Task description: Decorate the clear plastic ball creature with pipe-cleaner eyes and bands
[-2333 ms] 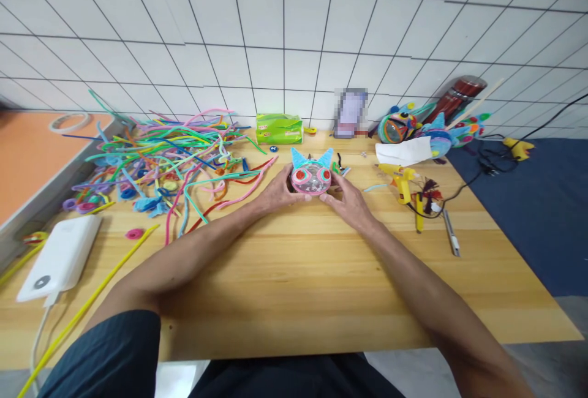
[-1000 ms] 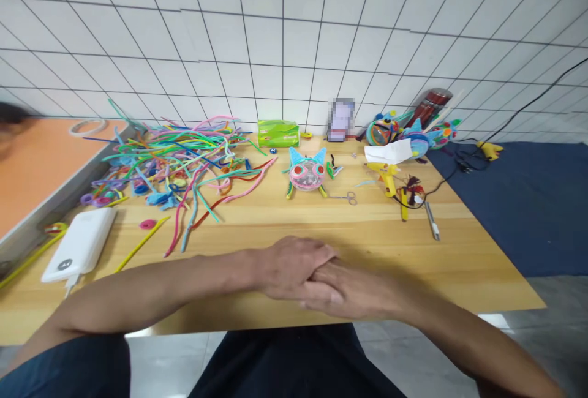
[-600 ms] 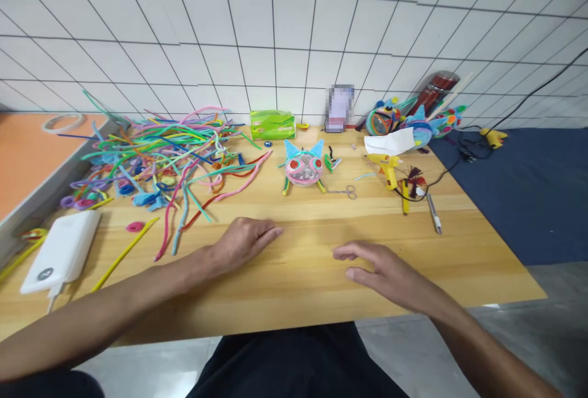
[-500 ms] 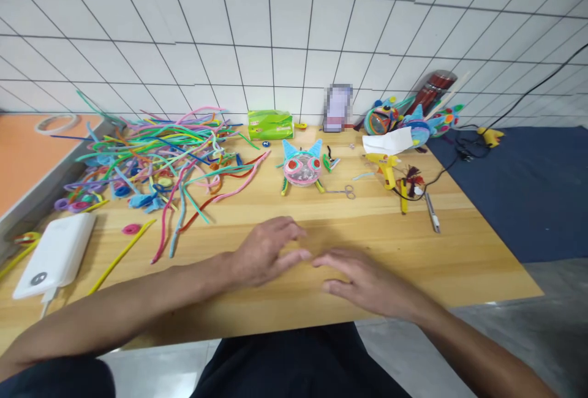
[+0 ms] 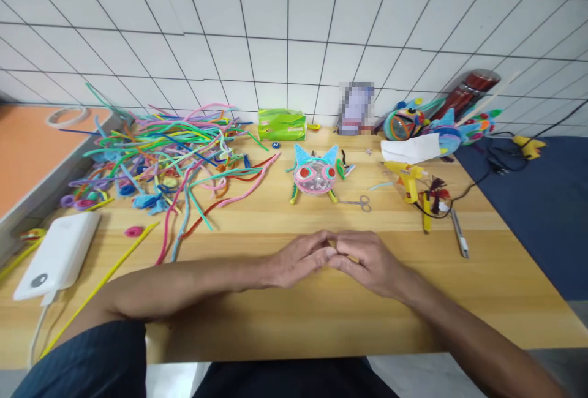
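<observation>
My left hand [image 5: 305, 258] and my right hand [image 5: 367, 261] meet fingertip to fingertip above the front middle of the wooden table. A gap shows between the thumb and forefinger of the right hand; no object is visible in either hand. Beyond them stands a craft creature [image 5: 316, 179] with blue pointed ears, red-and-pink eyes, a clear round body and green-yellow legs. Beside its right leg lie small scissors [image 5: 361, 202]. Small green, black and white bits [image 5: 343, 168] are by its right side.
At left lie a heap of pipe cleaners [image 5: 169, 147] and a white power bank [image 5: 57, 254]. A green tissue pack [image 5: 281, 125] and a phone [image 5: 356, 107] are by the wall. A yellow glue gun [image 5: 407, 179], utility knife [image 5: 460, 236] and red thermos [image 5: 466, 95] stand or lie right.
My hands, a little apart before, have come together at the fingertips. The camera view has shifted slightly, and the creature and tools rest where they were on the table.
</observation>
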Available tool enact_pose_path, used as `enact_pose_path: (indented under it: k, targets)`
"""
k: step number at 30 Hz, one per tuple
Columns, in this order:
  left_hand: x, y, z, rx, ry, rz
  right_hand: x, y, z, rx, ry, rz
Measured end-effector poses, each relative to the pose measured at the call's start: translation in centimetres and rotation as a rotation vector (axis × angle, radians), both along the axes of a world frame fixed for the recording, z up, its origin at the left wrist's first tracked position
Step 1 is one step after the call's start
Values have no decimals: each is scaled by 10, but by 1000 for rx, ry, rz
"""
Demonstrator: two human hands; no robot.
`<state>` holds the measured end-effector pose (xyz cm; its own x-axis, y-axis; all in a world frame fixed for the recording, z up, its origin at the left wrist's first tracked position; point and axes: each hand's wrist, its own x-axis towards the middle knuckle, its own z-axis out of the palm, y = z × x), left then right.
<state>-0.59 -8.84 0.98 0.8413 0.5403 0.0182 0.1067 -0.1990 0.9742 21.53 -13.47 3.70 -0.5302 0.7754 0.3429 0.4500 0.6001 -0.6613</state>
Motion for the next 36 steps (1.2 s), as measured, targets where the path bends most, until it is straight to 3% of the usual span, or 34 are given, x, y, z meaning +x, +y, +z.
enact_pose_path:
  k: [3, 8, 16, 20, 36]
  targets:
    - [-1, 2, -12, 63, 13, -4, -5, 5, -27, 212, 27, -27]
    - [-1, 4, -17, 154, 10, -78, -9, -3, -48, 179, 48, -57]
    - [0, 6, -21, 151, -28, -116, -1, 2, -44, 144, 60, -95]
    - [0, 5, -19, 249, -36, -140, 2, 6, -43, 137, 39, -148]
    - [-1, 1, -24, 349, -62, -104, 1, 6, -42, 119, 76, -204]
